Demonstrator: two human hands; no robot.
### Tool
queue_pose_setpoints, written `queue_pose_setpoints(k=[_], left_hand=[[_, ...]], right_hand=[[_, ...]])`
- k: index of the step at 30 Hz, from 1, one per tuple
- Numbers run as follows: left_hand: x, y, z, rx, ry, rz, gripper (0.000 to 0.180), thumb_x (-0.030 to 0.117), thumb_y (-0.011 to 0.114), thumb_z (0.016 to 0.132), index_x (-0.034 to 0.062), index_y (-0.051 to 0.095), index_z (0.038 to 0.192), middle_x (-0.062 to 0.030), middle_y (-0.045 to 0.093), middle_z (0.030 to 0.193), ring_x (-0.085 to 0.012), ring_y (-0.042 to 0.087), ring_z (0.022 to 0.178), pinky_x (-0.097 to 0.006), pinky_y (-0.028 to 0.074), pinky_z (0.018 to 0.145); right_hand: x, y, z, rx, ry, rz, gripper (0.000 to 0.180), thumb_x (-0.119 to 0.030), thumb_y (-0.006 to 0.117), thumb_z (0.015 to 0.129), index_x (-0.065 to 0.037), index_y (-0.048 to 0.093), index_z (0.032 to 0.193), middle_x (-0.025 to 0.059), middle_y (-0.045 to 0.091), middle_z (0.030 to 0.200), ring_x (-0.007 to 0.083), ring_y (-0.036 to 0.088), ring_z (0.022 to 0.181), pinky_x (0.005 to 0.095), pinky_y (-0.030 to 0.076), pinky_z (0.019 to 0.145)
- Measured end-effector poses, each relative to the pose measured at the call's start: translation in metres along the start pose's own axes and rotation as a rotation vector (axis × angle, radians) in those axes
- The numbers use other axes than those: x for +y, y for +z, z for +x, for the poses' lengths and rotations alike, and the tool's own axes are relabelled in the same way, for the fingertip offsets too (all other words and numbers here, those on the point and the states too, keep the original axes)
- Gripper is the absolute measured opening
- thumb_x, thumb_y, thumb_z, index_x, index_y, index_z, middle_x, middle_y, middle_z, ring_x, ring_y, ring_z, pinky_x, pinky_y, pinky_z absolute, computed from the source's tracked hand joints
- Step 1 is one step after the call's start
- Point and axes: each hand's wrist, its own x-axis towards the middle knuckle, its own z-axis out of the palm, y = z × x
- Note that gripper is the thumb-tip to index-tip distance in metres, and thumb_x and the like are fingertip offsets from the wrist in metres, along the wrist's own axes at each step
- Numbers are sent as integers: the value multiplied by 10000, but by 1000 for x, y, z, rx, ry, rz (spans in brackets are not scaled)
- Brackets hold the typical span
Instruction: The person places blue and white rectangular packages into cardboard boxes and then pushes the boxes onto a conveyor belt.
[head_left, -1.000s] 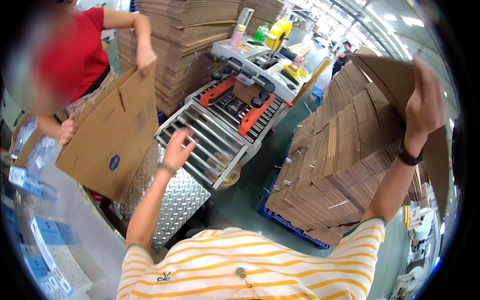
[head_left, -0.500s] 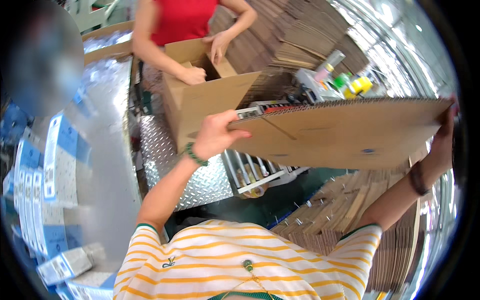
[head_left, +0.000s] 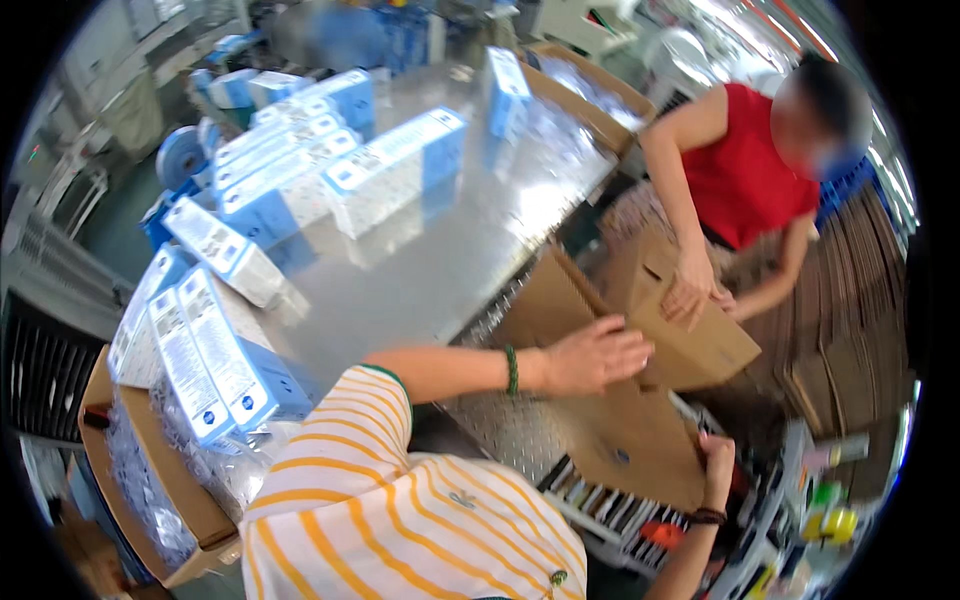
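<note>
My right hand grips the edge of a brown cardboard sheet, which slants over a roller conveyor. Its fingers are closed on that edge. My left hand is stretched out with extended fingers at the sheet's upper end, in front of a brown cardboard box; whether it touches the box or the sheet I cannot tell. Across from me a person in a red sleeveless top has both hands on the box. An upright brown flap stands left of it.
A metal table bears several blue-and-white cartons. A box of clear plastic packets stands lower left, another open box at the table's far end. Stacked flat cardboard and tape rolls are on the right.
My view has swung left, bringing more of the table into sight. The cardboard sheet has come down over the rollers beside the person's box. My left hand has released its edge and opened.
</note>
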Motion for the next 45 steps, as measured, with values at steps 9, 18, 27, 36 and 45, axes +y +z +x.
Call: queue_pose_setpoints(k=[9, 18, 27, 36, 45], left_hand=[[-17, -17, 47, 258, 39, -334, 476, 460, 545, 761, 136, 447, 427, -8, 428, 461, -199, 411, 543, -335, 354, 632], [79, 76, -71, -931, 280, -582, 445, 459, 571, 777, 58, 640, 597, -114, 600, 584, -304, 556, 556, -406, 400, 599], [-3, 60, 81, -57, -268, -345, 374, 399, 562, 811, 36, 594, 728, -139, 588, 831, -305, 529, 878, -415, 418, 704], [-52, 11, -72, -625, -482, -307, 614, 306, 556, 817, 50, 337, 1331, -175, 292, 1392, -301, 217, 1317, -450, 154, 1076], [-54, -3, -154, -519, -1045, -346, 558, 392, 314, 933, 64, 252, 1380, -115, 230, 1443, -247, 153, 1352, -419, 38, 1097]], right_hand=[[9, -83, -51, 189, -117, -1105, 323, -337, 659, 729, -23, 603, 679, 162, 597, 692, 372, 582, 689, 448, 468, 627], [-59, 88, -107, -800, -316, -353, 489, -479, 615, 756, -29, 583, 946, 152, 580, 951, 340, 531, 951, 452, 416, 759], [10, 110, -92, 183, -289, -769, 793, -496, 607, 740, -7, 351, 1308, 215, 342, 1349, 328, 266, 1293, 493, 144, 1056], [274, 159, -61, 264, 482, 707, 299, -359, 461, 903, -97, 557, 1009, 31, 594, 898, 106, 558, 788, 240, 451, 708], [370, 303, -91, 87, 599, 1448, 327, -326, 490, 838, -60, 601, 992, 56, 619, 945, 217, 575, 895, 332, 438, 796]])
